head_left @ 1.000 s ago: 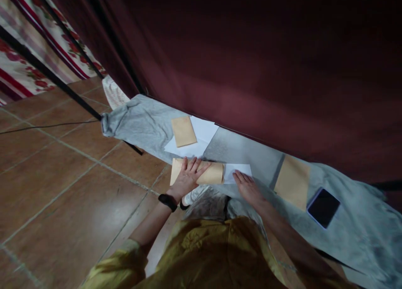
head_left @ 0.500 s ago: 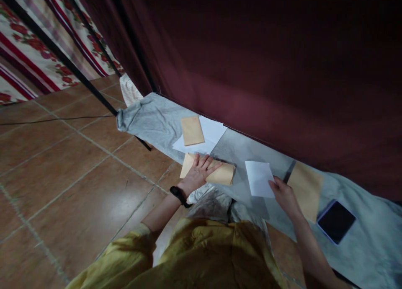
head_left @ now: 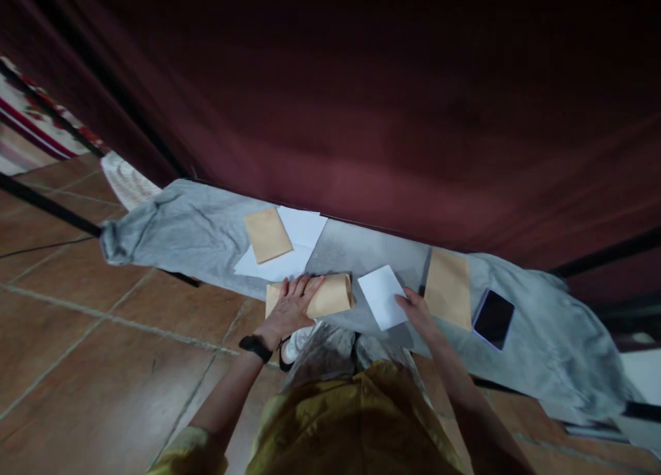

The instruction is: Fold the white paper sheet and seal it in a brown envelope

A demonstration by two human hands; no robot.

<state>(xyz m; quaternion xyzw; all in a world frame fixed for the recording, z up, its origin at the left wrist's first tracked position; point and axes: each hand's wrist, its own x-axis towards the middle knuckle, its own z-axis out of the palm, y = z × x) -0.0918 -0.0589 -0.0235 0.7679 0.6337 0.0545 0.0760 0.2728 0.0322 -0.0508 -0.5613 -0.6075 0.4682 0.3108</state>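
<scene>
My left hand [head_left: 292,311] lies flat with fingers spread on a brown paper envelope [head_left: 333,294] at the front edge of the cloth-covered bench. The envelope's right end bulges and looks parted. Between thumb and fingers, my right hand [head_left: 416,311] pinches the right edge of a folded white paper [head_left: 381,296]. This paper is tilted and apart from the envelope, a short way to its right. Whether it touches the cloth I cannot tell.
A smaller brown envelope [head_left: 268,235] rests on white sheets [head_left: 304,230] at the left. To the right are another flat brown envelope [head_left: 448,286] and a phone [head_left: 494,319]. Grey cloth [head_left: 206,220] covers the narrow bench; a dark red curtain [head_left: 335,117] hangs behind.
My view has swung to the right. The white paper in my right hand has tilted and come nearer the envelope. My left hand stays on the envelope.
</scene>
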